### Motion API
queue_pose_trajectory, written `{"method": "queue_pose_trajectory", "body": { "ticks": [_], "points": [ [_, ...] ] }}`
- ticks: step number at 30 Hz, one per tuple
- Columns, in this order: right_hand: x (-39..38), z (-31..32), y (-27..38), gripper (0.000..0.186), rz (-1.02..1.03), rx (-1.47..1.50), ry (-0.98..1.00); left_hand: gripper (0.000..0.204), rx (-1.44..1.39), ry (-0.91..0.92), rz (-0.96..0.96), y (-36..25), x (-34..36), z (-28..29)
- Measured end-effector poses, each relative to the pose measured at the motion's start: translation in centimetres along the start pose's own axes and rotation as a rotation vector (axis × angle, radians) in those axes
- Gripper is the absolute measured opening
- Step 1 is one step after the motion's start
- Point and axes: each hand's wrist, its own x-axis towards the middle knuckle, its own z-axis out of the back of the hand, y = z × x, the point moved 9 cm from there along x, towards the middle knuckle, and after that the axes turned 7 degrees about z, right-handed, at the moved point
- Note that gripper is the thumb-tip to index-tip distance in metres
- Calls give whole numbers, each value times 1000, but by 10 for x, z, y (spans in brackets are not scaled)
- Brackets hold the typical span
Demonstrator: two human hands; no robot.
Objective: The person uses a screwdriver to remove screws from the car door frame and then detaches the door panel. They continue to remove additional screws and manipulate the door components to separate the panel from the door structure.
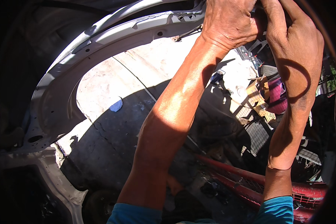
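Both arms reach up to the top edge, beside the pale metal car body panel (138, 31) with its curved rim and round holes. My left hand (231, 24) is curled closed, its thumb side toward the right. Close beside it is my right hand (296, 41), its fingers bent up toward the left hand. The frame's top edge cuts off the fingertips of both. Between the hands is a dark gap, and whatever they grip cannot be made out.
Below lies a concrete floor (112, 74), part sunlit, with a blue round patch (116, 104). A red car bumper (246, 179) lies lower right. Cardboard scraps (255, 97), a purple piece (277, 95) and other clutter pile up at right. A bare metal body section (54, 175) stands lower left.
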Motion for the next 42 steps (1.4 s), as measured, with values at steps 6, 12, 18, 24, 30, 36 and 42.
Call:
{"method": "queue_pose_trajectory", "body": {
  "ticks": [6, 12, 18, 24, 30, 36, 42],
  "points": [
    [-2, -2, 3, 25, 16, 1, -14, 27, 5, 10, 3, -1, -1, 0],
    [-2, -4, 4, 25, 24, 2, -23, 26, 9, 19, 6, -2, -1, 0],
    [-4, -8, 7, 24, 35, 13, -32, 25, 21, 23, 7, -1, -2, 5],
    [-5, -8, 9, 23, 42, 8, -40, 24, 20, 28, 6, -2, -1, 4],
    [-6, -10, 12, 23, 51, 17, -55, 22, 30, 37, 3, -3, -1, 6],
    [-6, -6, 12, 22, 55, 9, -65, 21, 21, 34, 10, -4, -1, 3],
    [-7, -9, 18, 21, 72, 23, -81, 20, 37, 37, 11, -5, -2, 7]
  ]
}}
